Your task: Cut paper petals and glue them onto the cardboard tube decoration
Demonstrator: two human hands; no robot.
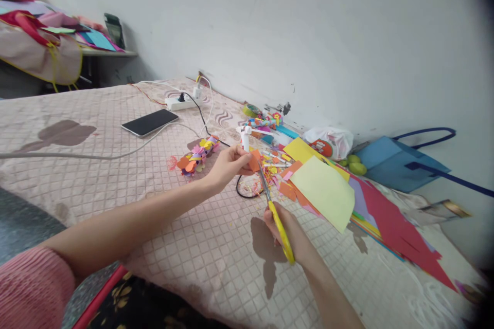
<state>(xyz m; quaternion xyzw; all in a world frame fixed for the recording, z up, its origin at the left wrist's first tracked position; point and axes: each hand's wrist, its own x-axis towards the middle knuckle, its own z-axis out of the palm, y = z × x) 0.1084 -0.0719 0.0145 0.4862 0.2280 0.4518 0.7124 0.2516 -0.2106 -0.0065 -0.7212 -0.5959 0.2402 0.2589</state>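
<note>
A small piece of orange paper (254, 160) is pinched in the fingers of my left hand (230, 165). My right hand (285, 226) grips the yellow handles of a pair of scissors (274, 206), whose blades reach up to the paper's lower edge. Whether the blades are parted is too small to tell. Just behind my left hand stands a white glue gun (246, 136), its black cord looping on the table below the paper. To the left of that hand lies a decorated roll (198, 155) covered with paper flowers. Paper scraps (272, 167) are scattered beyond the scissors.
Coloured paper sheets (326, 190) lie to the right, near a blue bag (401, 162) and green fruit (355, 165). A phone (150, 122) rests at the left, with a power strip (183, 103) behind it. Cables cross the quilted tablecloth (185, 241).
</note>
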